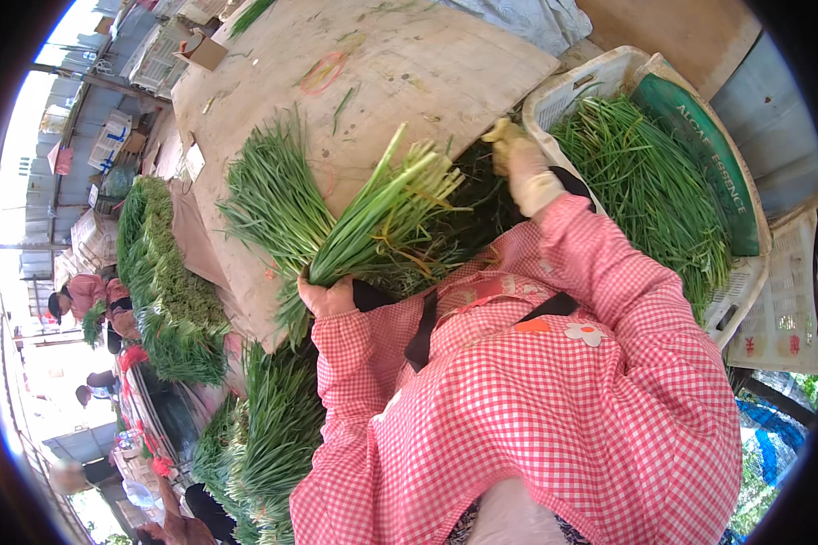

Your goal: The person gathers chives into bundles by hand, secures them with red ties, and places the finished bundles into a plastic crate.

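Note:
My left hand (pixel 328 298), bare, is closed around the lower part of a bunch of garlic chives (pixel 373 218). Its pale stalk ends fan up and to the right, with some yellowed leaves among them. Behind it a second bunch of chives (pixel 277 195) lies on the wooden board, its leaves spread to the upper left. My right hand (pixel 521 163), in a pale yellow glove, is at the board's right edge beside the white crate. Its fingers are curled together; whatever they may hold is too small to make out. Dark loose leaves (pixel 473 209) lie below it.
The wooden board (pixel 427 68) carries leaf scraps. To the right, a white plastic crate (pixel 563 91) holds loose chives and a green printed sheet (pixel 700 154). Stacked greens (pixel 268 427) stand at lower left, with a longer heap (pixel 168 282) beyond. Other people (pixel 86 295) are at far left.

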Demonstrator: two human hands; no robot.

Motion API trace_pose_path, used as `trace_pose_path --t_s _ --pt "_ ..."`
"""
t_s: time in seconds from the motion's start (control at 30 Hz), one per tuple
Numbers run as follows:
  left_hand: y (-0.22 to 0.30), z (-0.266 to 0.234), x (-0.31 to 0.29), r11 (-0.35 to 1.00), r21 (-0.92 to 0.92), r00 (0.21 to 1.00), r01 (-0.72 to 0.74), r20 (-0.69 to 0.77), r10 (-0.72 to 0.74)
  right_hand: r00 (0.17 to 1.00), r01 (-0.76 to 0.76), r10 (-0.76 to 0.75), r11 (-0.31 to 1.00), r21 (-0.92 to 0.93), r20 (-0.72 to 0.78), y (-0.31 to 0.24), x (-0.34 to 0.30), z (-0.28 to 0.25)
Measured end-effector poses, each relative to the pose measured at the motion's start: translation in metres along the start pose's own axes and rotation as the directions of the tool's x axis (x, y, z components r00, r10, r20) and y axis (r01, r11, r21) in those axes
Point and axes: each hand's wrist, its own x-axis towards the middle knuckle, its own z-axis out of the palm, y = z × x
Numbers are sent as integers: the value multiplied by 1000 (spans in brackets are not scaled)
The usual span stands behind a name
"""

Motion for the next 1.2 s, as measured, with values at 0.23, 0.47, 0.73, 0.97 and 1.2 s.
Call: trace_pose_path --t_s 0.23,0.47,0.73,0.97,1.2 --pt "-1 8 3 993 -113 999 -31 4 32 778 -197 405 883 -425 480 15 -81 50" --pt "-10 25 -25 997 -67 998 -48 27 50 500 -440 527 838 -322 687 59 -62 84" --pt "5 -1 7 987 -152 999 -51 -26 47 731 -555 55 629 544 681 -46 -70 23" --pt "5 -5 8 986 -150 997 -71 -18 69 847 -136 56 984 113 529 -69 -43 -9" --pt "-2 2 0 989 -138 998 -48 44 54 640 666 -442 -89 -740 629 -4 -28 50"
